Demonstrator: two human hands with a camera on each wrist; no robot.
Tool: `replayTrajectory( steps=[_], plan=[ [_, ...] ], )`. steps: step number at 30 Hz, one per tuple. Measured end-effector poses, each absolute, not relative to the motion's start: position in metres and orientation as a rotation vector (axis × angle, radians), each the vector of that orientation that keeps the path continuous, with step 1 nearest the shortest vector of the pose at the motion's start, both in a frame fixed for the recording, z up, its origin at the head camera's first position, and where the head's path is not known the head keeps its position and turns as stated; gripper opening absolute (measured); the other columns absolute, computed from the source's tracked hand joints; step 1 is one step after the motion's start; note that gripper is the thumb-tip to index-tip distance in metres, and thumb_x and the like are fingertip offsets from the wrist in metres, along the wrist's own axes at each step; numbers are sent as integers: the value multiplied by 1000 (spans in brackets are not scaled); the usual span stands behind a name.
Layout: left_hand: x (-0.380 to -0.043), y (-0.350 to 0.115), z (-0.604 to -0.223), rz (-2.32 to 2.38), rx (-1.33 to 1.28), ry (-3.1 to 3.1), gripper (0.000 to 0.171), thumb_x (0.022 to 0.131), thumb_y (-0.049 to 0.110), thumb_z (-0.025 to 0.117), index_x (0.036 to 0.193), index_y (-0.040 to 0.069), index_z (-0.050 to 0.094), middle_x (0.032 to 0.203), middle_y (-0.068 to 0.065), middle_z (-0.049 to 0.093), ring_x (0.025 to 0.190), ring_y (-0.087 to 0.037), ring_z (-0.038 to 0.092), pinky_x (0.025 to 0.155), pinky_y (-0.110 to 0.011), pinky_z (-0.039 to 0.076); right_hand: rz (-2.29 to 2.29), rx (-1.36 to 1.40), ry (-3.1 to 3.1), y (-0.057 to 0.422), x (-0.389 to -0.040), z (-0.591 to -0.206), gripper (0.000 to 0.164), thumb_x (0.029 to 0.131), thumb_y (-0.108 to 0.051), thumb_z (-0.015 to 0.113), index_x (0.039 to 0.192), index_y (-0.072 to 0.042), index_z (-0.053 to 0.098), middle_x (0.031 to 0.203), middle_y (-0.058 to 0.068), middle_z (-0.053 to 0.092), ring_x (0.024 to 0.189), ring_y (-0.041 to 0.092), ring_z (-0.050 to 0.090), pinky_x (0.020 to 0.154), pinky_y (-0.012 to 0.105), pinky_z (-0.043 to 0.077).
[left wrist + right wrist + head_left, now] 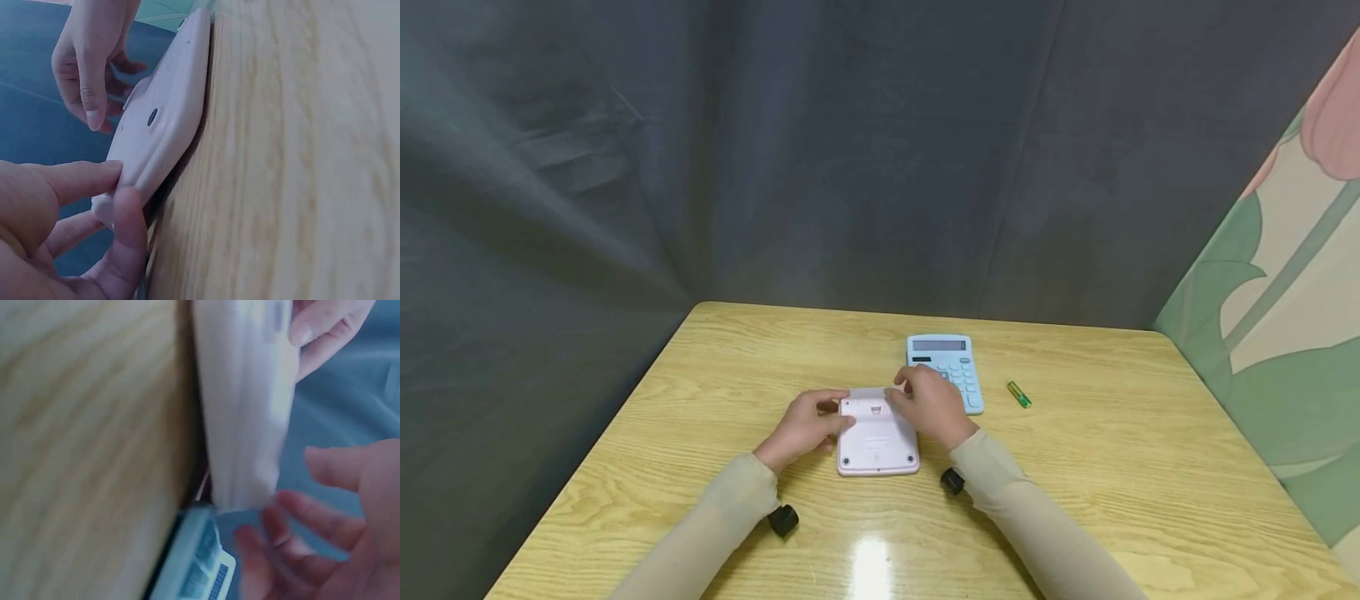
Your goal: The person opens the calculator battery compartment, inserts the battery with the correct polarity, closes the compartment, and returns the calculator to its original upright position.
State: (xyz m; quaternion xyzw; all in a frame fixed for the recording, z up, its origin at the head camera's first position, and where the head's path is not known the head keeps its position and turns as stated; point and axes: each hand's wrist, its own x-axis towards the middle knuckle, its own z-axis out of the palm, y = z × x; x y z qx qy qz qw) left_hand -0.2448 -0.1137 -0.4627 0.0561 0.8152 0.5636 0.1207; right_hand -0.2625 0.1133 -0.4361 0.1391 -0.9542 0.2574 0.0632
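A pale pink calculator (pixel 877 446) lies face down, its back with dark round feet turned up. My left hand (pixel 806 425) pinches its left edge near the far corner, thumb on the back and fingers at the side; the left wrist view shows this grip (pixel 75 231). At the far right corner is my right hand (pixel 929 405), fingers loosely bent. In the right wrist view the thumb of that hand (pixel 350 519) stands apart from the calculator (pixel 244 412), while the fingertips are at its end; whether they touch is unclear.
Just behind the right hand, a light blue calculator (pixel 967 379) lies face up, partly covered by that hand. A green battery (pixel 1018 394) lies to its right on the wooden table (pixel 1120 450). A dark curtain (pixel 865 167) hangs behind the table, and a floral panel (pixel 1292 333) stands at right.
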Motion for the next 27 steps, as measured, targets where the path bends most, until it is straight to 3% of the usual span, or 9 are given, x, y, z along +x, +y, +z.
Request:
replayTrajectory(
  steps=[7, 10, 15, 22, 27],
  plan=[
    [-239, -105, -458, 1599, 257, 2550, 46, 91, 8, 74, 135, 6, 62, 116, -19, 53, 84, -22, 62, 54, -30, 59, 736, 226, -3044, 122, -253, -433, 42, 95, -40, 65, 113, -3, 69, 78, 5, 64, 60, 18, 53, 45, 29, 39],
    [-237, -102, -457, 1586, 302, 2597, 41, 92, 7, 73, 132, 3, 64, 111, -18, 52, 88, -23, 61, 53, -30, 59, 830, 211, -3087, 124, -249, -433, 43, 98, -40, 62, 116, -1, 67, 85, 8, 68, 61, 17, 55, 46, 29, 41],
    [-237, -101, -456, 1536, 295, 2646, 34, 92, 6, 72, 126, 3, 68, 109, -17, 52, 81, -21, 57, 51, -28, 58, 1030, 237, -3083, 125, -247, -437, 40, 98, -34, 61, 118, 1, 65, 90, 10, 69, 64, 17, 59, 51, 29, 47],
    [-236, -102, -458, 1544, 281, 2644, 32, 93, 9, 72, 125, 3, 69, 106, -16, 52, 80, -22, 57, 50, -28, 59, 1082, 247, -3037, 126, -245, -440, 41, 99, -34, 61, 122, 0, 62, 83, 6, 66, 64, 16, 58, 53, 29, 47],
    [-237, -102, -459, 1578, 288, 2645, 32, 95, 17, 71, 125, 5, 69, 111, -17, 53, 89, -24, 61, 53, -29, 60, 1109, 282, -2951, 124, -245, -435, 45, 96, -32, 66, 127, -1, 58, 72, 4, 60, 56, 16, 55, 47, 29, 46]
  ],
)
